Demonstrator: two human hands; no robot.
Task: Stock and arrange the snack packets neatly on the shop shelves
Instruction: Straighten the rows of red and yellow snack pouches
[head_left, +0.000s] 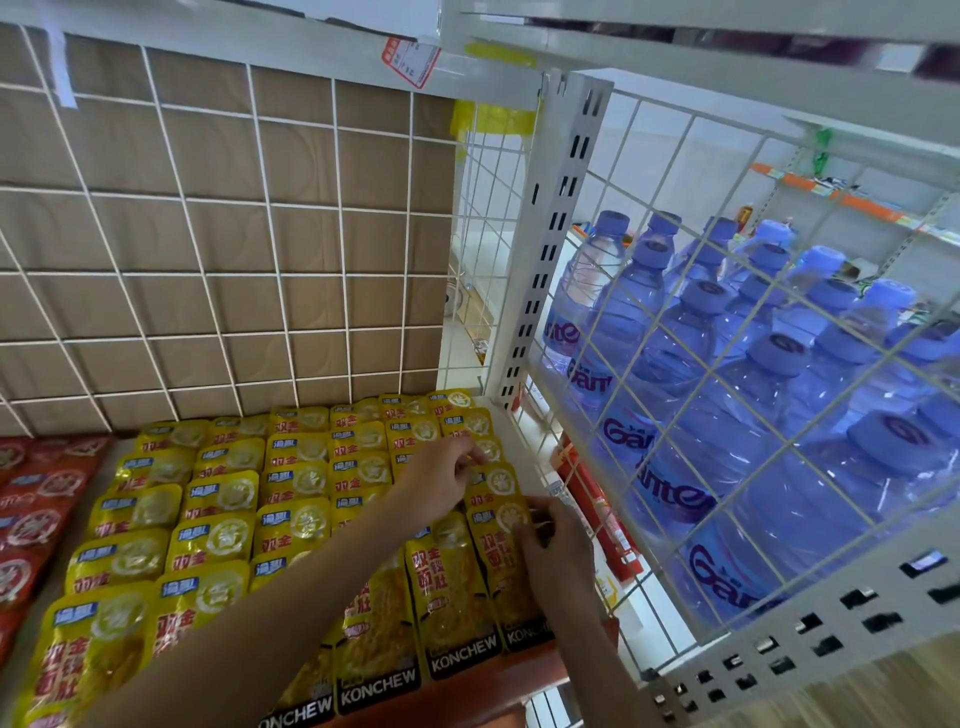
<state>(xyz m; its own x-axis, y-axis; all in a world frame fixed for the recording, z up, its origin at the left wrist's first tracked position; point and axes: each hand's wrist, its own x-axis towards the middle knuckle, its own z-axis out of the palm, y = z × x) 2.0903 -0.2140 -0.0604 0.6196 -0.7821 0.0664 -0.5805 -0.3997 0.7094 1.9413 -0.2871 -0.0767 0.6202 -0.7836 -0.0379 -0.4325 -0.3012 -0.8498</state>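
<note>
Yellow snack packets (218, 525) already fill most of the shelf (483, 673), standing in overlapping columns that run from 6 o'clock back toward the wire grid (208, 234) at 12. Red packets (36, 519) take the 9 o'clock side. Work is now at the last column, at 3 o'clock of the yellow block, close beside the wire side panel (675, 364). The right hand (558, 556) pinches the top edge of the front packet (511, 571) in that column between thumb and fingertips. The left hand (441, 480), just behind at 11 o'clock of the right, has its fingers curled at the packet tops; whether it grips one or only steadies them I cannot tell. By my reading the stocking is nearly done. What remains is squaring this column, and the near columns at 7 o'clock look looser than the back ones. Both forearms cover the middle columns, the front row is cut off by the lower edge, and the red block runs out of view. Water bottles (727, 395) stand beyond the panel at 3 o'clock.
</note>
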